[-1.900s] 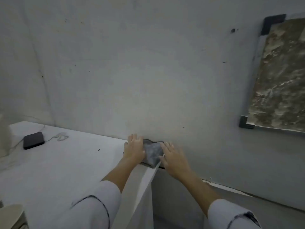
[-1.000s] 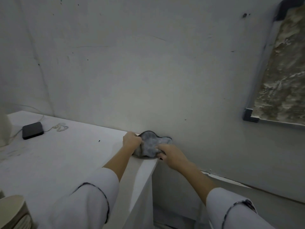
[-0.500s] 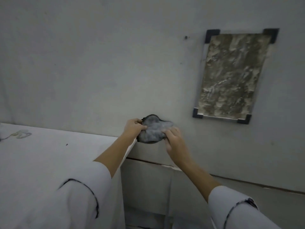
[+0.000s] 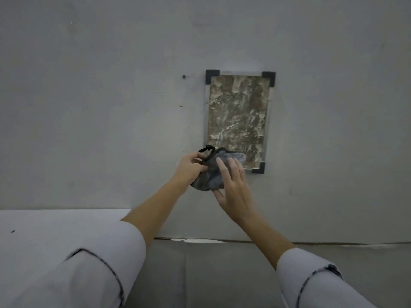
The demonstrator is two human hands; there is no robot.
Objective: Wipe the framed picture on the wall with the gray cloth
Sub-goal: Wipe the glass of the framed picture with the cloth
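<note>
The framed picture [image 4: 238, 116] hangs on the grey wall, a mottled brown-and-white panel with black corner pieces. The gray cloth [image 4: 211, 174], bunched up with a dark trimmed edge, is held in the air in front of the picture's lower left corner and hides that corner. My left hand [image 4: 190, 166] pinches the cloth's left edge. My right hand [image 4: 233, 187] lies against the cloth's right side, fingers spread over it and thumb under it.
A white tabletop [image 4: 55, 227] fills the lower left, its far edge against the wall. A horizontal seam [image 4: 222, 241] runs along the wall below my arms. A small dark mark [image 4: 184, 76] sits left of the picture's top.
Both hands lifted the cloth off the table corner and carried it up and right to the picture's lower left corner. My view swung right, so the picture now sits in the middle.
</note>
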